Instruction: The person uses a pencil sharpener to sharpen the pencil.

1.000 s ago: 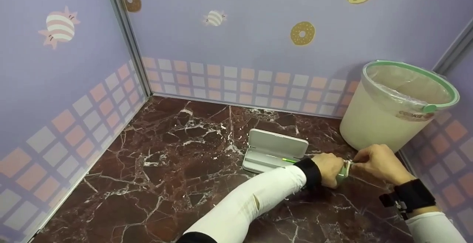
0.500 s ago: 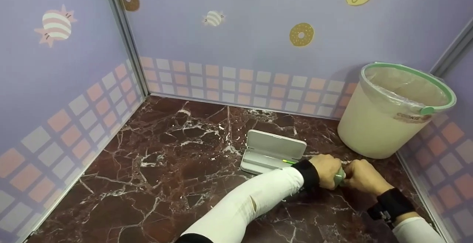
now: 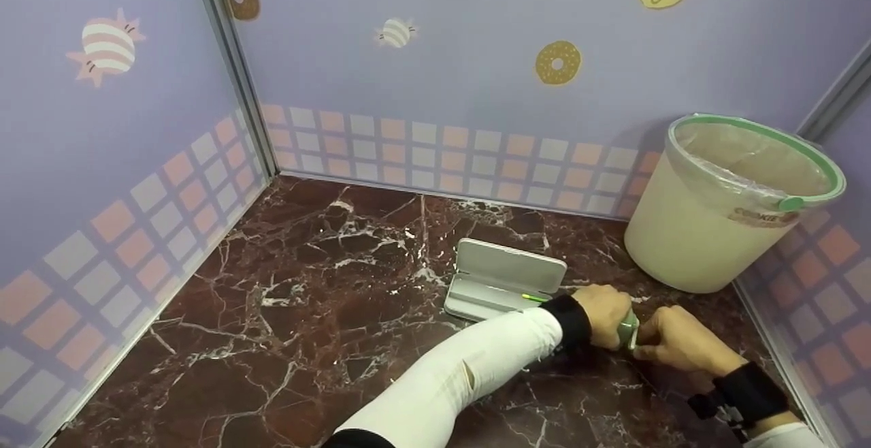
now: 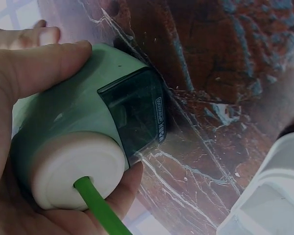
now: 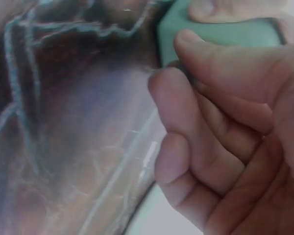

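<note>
My left hand (image 3: pixel 602 315) grips a green crank pencil sharpener (image 4: pixel 76 110), its thumb across the top and fingers beneath. The sharpener has a dark see-through shavings drawer (image 4: pixel 134 112) and a cream round front. A green pencil (image 4: pixel 103 208) sticks out of the hole in that front. On the sharpener's other end, my right hand (image 3: pixel 687 339) pinches the crank handle between thumb and forefinger; the handle is mostly hidden by the fingers. A pale crank arm (image 3: pixel 633 340) shows beside the fingertips in the head view.
Behind my left wrist an open white pencil case (image 3: pixel 510 265) holds a yellow-green stick (image 3: pixel 533 297). A lined bin (image 3: pixel 701 230) with a green rim stands at the back right. White crumbs lie on the dark marbled surface (image 3: pixel 340 264). Patterned walls enclose it.
My right hand has swung down and toward me beside the sharpener, and the pale crank arm has turned from top to bottom. The left hand stays nearly still around the sharpener.
</note>
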A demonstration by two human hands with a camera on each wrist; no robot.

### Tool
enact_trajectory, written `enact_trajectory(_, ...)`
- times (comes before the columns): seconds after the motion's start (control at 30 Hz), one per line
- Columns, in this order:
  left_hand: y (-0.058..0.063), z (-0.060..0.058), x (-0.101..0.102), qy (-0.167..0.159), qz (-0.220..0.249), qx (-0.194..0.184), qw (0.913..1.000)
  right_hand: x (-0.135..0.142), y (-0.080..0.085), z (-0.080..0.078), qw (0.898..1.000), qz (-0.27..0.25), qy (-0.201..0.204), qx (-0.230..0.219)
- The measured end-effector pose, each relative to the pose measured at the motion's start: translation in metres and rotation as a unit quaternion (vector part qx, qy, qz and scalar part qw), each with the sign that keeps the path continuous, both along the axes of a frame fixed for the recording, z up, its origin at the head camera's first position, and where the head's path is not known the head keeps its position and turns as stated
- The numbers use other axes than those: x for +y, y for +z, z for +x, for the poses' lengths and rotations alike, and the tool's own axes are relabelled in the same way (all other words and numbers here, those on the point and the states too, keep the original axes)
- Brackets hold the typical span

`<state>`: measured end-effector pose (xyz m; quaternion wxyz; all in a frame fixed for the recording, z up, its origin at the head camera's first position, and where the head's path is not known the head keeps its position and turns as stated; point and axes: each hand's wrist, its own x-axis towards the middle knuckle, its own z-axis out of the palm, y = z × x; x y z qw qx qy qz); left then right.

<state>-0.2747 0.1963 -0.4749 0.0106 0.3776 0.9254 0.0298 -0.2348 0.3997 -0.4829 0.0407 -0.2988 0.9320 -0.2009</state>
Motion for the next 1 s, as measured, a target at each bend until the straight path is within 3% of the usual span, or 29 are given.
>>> enact_trajectory(0.4,-0.008,0.004,-0.001,0.004,0.001,0.008,1.0000,0.001,0.019,0.002,0.994,-0.001,0.094,0.053)
enact_trajectory(0.73,-0.009,0.008,0.005,0.012,-0.010,0.021,0.9996,-0.002,0.043,0.000,0.995,0.048,0.081,0.027)
enact_trajectory(1.0,-0.002,0.002,0.005,0.013,-0.029,0.021,0.9993,-0.003,0.054,-0.006,0.995,0.059,0.073,0.030)
